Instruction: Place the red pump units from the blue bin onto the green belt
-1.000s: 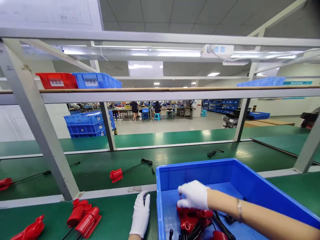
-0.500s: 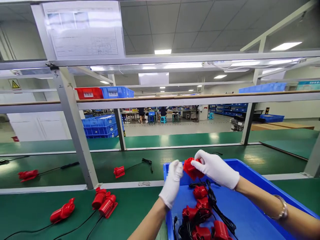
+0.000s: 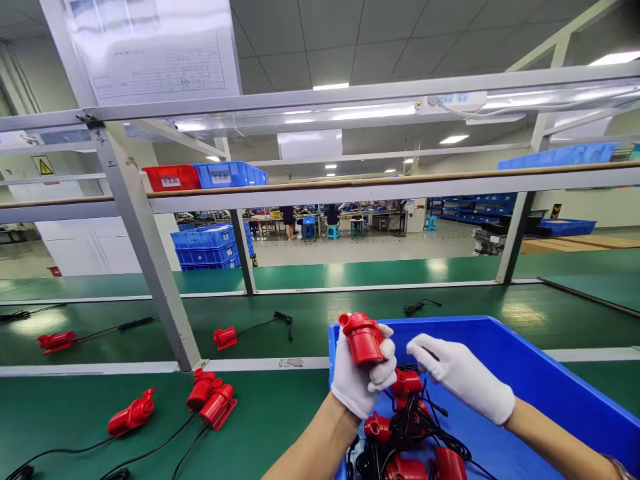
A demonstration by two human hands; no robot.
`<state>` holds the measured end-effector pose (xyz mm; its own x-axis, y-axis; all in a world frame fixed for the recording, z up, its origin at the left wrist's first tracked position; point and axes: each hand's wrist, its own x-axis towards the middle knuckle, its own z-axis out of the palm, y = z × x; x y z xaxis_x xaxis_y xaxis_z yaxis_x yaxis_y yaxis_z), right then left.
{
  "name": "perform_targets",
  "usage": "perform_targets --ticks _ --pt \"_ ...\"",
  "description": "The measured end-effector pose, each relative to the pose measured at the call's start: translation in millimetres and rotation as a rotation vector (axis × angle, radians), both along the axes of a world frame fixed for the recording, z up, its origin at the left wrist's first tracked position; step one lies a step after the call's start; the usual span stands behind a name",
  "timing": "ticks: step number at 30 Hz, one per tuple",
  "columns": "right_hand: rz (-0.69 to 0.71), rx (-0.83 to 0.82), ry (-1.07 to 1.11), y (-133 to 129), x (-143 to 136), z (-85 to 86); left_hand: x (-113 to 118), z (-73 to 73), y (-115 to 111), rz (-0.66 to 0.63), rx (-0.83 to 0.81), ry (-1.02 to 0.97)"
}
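Note:
My left hand point(image 3: 357, 380), in a white glove, is wrapped round a red pump point(image 3: 364, 339) above the blue bin's near-left side. The pump is upright, its round ports at the top. To its right, over the bin point(image 3: 545, 370), hovers my gloved right hand point(image 3: 457, 373). Its thumb and fingers are drawn together; whatever may be between them is hidden. Below both hands, several red pumps point(image 3: 377, 428) lie in the bin, tangled with black cables point(image 3: 415, 420).
On the green bench to the left lie a red pump point(image 3: 133, 415) and two more red pumps point(image 3: 219, 405) with trailing cables. Beyond the white rail is another red pump point(image 3: 225, 338). A metal post point(image 3: 150, 253) stands at left. Overhead runs a shelf point(image 3: 325, 190) carrying bins.
The pump has passed from my right hand into my left and is turned more upright. My right hand has come away from it, rightward and lower. The view has shifted slightly.

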<state>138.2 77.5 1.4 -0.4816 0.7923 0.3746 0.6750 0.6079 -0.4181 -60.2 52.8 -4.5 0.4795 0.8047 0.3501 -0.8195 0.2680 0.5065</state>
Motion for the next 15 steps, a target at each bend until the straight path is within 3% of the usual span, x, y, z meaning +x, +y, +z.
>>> perform_targets --ticks 3,7,15 --pt "0.031 0.079 -0.099 0.2 1.0 -6.6 0.9 -0.6 0.4 -0.016 -0.018 0.001" --pt "0.051 0.056 -0.166 -5.0 2.5 -6.6 4.5 1.9 -2.1 -0.061 -0.003 0.046" --pt "0.054 -0.203 -0.027 -8.6 4.0 -6.4 8.8 0.8 -7.3 -0.059 0.076 0.124"
